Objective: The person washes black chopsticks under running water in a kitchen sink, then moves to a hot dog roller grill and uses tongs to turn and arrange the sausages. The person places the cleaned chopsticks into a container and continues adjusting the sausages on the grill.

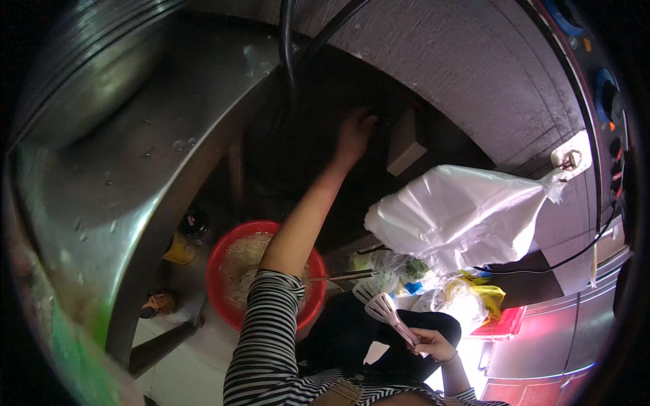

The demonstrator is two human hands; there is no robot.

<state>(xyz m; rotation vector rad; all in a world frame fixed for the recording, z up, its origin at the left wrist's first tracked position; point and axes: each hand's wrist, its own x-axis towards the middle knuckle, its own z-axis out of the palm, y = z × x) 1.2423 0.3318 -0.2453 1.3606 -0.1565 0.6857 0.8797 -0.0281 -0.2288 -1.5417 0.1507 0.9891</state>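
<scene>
My left hand [353,135] reaches far into the dark space under the counter, its arm passing over a red basin [214,277]. Its fingers look curled, but the shadow hides what they hold. Pale stringy stuff [244,260] fills the basin, and a metal handle [349,275] juts out over its right rim. Low in front of me, my right hand [433,344] is closed around the handle of a slotted spatula [383,309]. A second slotted head [364,292] shows just behind it; whether the two are joined I cannot tell. A pale block [406,145] stands right of my left hand.
A white plastic bag [467,216] hangs from a wall hook [572,157] on the right. Below it are clear and yellow bags [489,298]. The metal counter [128,196] curves along the left, and dark cables [286,40] hang at the top.
</scene>
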